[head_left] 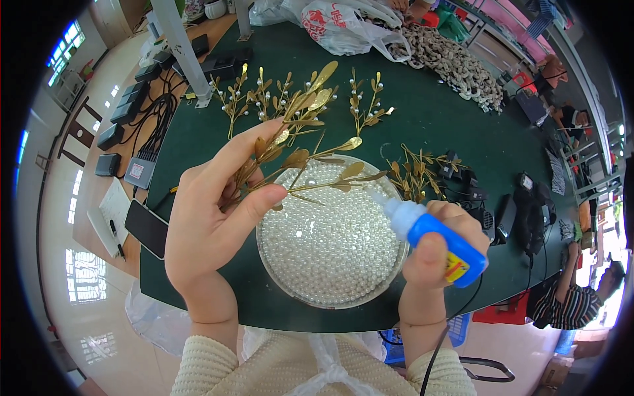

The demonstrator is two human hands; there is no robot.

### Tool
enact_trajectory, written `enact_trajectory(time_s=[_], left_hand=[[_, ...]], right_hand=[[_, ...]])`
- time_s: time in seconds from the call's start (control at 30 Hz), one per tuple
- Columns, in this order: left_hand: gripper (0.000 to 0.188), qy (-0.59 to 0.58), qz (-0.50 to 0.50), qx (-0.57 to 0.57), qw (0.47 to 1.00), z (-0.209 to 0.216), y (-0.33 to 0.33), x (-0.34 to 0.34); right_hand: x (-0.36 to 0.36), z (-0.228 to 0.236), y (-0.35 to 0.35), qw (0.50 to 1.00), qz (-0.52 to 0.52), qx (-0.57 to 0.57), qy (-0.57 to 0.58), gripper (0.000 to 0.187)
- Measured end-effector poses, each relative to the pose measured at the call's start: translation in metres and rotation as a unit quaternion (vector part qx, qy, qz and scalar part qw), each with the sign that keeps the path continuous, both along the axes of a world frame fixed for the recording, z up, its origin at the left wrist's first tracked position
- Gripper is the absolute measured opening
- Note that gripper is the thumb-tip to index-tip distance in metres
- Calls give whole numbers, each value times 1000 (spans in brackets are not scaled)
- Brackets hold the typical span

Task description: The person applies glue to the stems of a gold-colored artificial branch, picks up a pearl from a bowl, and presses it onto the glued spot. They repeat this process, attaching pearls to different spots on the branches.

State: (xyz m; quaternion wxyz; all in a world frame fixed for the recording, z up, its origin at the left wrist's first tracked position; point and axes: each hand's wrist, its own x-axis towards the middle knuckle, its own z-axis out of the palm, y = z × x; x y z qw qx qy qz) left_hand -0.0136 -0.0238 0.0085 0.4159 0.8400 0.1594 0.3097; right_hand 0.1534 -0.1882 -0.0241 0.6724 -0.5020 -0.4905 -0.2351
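Note:
My left hand is closed round the stems of several gold leaf sprigs, held over a round dish full of white pearl beads. One sprig stretches right from between the thumb and fingers. My right hand grips a blue glue bottle, its pale nozzle tilted up and left toward that sprig's leafy end; I cannot tell whether it touches. Behind the dish lie gold sprigs with pearls on them. Plainer gold sprigs rest right of the dish.
On the green table, a plastic bag and a heap of greyish chain-like strands lie at the back. Black devices with cables are at the right. A phone is by the left edge. A metal post stands back left. Other people sit at the right.

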Motion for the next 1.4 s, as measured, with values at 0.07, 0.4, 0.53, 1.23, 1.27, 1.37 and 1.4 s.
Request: enact_trajectory(time_s=[0.07,0.4,0.53,1.23,1.27,1.37,1.4], left_hand=[[52,-1,-1,-14,1000,-1,0,0],[52,-66,33,-52,996,1,-2,-3],[53,-69,35,-64,995,10,-4,-10],[46,-62,7,-33,997,3,6,-17],[45,-62,22,-23,998,1,8,-18],[45,-3,16,-39,999,10,8,-23],[45,-4,15,-38,999,12,7,-23]], right_hand=[[-4,2,-9,986,72,35,146,31],[45,17,-57,937,143,13,320,29],[48,3,-78,938,111,-112,310,38],[51,-133,-127,827,-319,-422,192,43],[47,-129,-128,843,-337,-394,145,44],[36,-102,-127,874,-379,-296,72,33],[32,-92,-124,887,-379,-257,59,27]])
